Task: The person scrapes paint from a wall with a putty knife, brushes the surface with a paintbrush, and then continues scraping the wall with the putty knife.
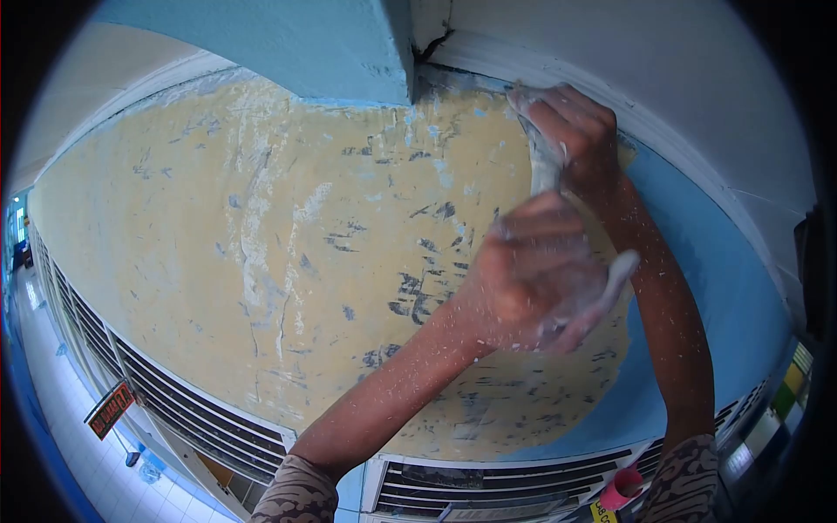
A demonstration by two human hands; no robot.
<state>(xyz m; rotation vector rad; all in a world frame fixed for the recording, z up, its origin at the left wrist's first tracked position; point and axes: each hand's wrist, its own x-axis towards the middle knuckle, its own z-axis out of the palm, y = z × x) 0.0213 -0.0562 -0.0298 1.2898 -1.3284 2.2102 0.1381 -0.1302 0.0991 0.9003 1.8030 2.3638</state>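
Observation:
My right hand (580,131) is raised to the top edge of the wall, its fingers closed around a whitish, dust-coated strip-shaped tool (545,166). The tool's upper end meets the corner under the ceiling, and its exact kind is hard to make out. Just below, my left hand (536,279) is blurred, with its fingers curled and its whitened thumb sticking out to the right. The tool's lower end disappears at this hand, so whether it is gripped there is hidden. Behind both hands is the wall (340,218), yellowish with dark scuffs and white scraped streaks. White flecks dot both forearms.
A blue beam (349,44) juts out above, left of my hands. The ceiling (558,35) has a dark crack. Louvred vents (471,478) line the wall's bottom. A hanging sign (112,408) is at lower left. A pink cup-like thing (621,488) is below.

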